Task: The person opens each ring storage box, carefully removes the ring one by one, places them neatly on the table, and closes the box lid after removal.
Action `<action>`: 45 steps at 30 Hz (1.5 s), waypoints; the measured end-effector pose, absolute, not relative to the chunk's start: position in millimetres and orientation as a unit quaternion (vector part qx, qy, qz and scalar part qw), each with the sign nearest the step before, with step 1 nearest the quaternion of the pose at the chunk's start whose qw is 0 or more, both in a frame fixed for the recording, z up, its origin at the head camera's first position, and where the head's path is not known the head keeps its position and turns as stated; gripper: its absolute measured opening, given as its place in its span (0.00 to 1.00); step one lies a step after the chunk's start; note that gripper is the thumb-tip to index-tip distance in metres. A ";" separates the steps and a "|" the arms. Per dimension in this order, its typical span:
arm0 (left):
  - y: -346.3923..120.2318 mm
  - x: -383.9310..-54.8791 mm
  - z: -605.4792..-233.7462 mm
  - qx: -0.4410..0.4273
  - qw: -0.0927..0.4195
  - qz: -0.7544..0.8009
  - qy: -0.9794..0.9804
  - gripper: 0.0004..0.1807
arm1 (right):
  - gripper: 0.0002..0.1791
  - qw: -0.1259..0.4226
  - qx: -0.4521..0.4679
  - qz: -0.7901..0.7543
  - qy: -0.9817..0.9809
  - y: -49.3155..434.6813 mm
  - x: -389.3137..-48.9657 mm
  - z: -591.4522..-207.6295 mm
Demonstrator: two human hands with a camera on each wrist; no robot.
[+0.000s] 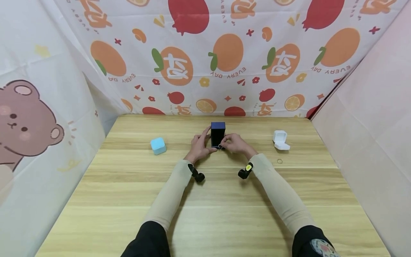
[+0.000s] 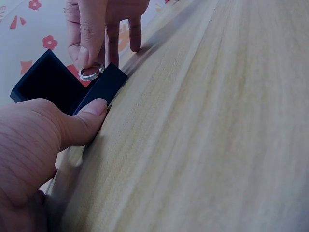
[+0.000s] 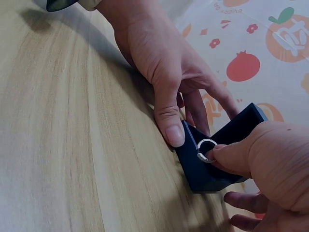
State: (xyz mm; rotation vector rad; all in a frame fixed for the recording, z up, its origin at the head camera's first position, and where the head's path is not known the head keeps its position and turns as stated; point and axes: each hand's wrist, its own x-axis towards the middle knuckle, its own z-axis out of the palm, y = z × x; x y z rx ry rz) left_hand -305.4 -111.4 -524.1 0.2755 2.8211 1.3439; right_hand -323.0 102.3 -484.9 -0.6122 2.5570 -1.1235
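A dark blue ring box [image 1: 218, 134] stands with its lid raised near the back of the table. My left hand [image 1: 199, 147] holds it from the left, the thumb [image 2: 91, 113] lying along the front of the base and the other fingers along its side. Between thumb and fingertip, my right hand [image 1: 236, 143] pinches a silver ring [image 3: 201, 157] set with small stones. In the right wrist view the ring is upright just over the box's base; whether it touches the inside cannot be told. The remaining right fingers are spread beyond the box.
A light blue box [image 1: 158, 146] with rounded corners sits to the left on the wooden table [image 1: 218, 214]. To the right a small white box [image 1: 280, 141] stands with its lid up, and another ring [image 1: 280, 163] lies before it. A fruit-printed cloth [image 1: 199, 85] hangs behind the table.
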 end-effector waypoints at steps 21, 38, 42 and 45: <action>-110.6 -303.3 -524.2 0.077 0.013 0.427 0.901 0.56 | 0.09 0.139 -0.224 -0.353 0.898 102.9 -319.4 -493.2; -110.5 -305.0 -523.2 0.083 0.012 0.420 0.904 0.56 | 0.09 0.126 -0.217 -0.337 0.907 103.3 -311.8 -495.9; -111.0 -304.6 -523.2 0.082 0.017 0.425 0.901 0.56 | 0.09 0.128 -0.213 -0.332 0.910 103.3 -310.1 -497.4; -111.0 -304.4 -522.5 0.081 0.017 0.428 0.900 0.56 | 0.09 0.123 -0.214 -0.333 0.910 102.9 -309.6 -497.7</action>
